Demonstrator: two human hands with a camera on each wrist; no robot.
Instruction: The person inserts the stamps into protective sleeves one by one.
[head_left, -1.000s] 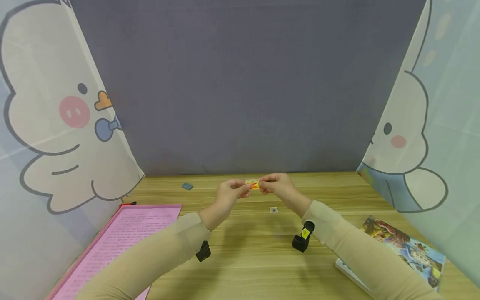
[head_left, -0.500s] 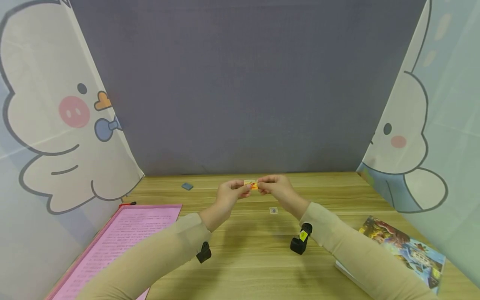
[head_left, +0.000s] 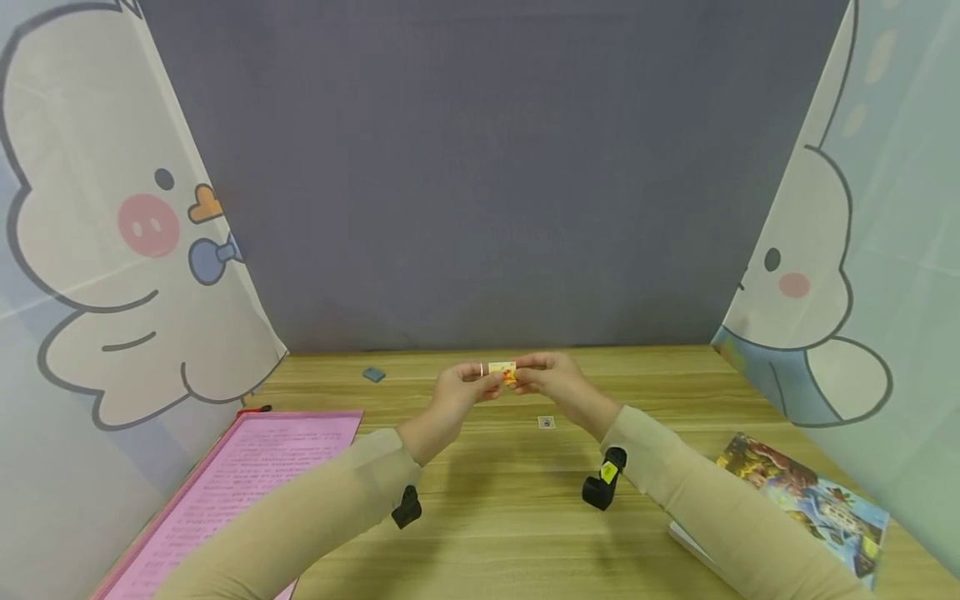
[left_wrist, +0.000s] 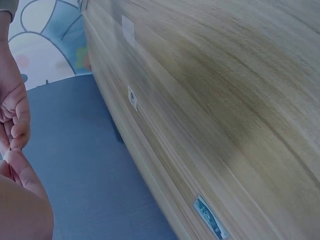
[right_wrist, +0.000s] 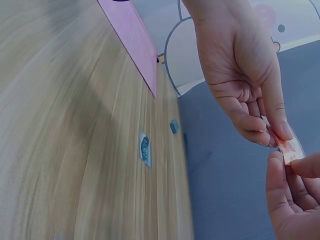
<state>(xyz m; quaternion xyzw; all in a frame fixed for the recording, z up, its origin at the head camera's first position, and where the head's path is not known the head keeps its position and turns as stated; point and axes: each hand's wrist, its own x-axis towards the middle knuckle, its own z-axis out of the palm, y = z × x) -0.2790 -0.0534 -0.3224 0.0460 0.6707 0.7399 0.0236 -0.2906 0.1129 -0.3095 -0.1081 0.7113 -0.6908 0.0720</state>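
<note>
Both hands hold up a small yellow-and-orange stamp-like picture (head_left: 502, 369) over the back of the table. At its left edge my left hand (head_left: 452, 396) pinches it between thumb and fingers. My right hand (head_left: 562, 383) pinches the opposite end, its fingertips covering that corner. The right wrist view shows the picture (right_wrist: 291, 150) edged with clear, shiny material. There the left hand (right_wrist: 240, 65) comes from above and the right hand (right_wrist: 295, 195) from below. The left wrist view mostly hides it behind the left-hand fingers (left_wrist: 30, 175).
On the wooden table (head_left: 465, 542) lies a small white-bordered picture (head_left: 547, 422). A blue picture (right_wrist: 145, 149) and a pale square (left_wrist: 128, 31) show in the wrist views. A blue-grey block (head_left: 373, 374) sits back left, a pink folder (head_left: 277, 467) left, an illustrated book (head_left: 817, 508) right.
The right hand has shifted slightly left with the stamp-like picture, and its fingers have moved a little on it. The left hand stays almost in place, its upper finger slightly changed.
</note>
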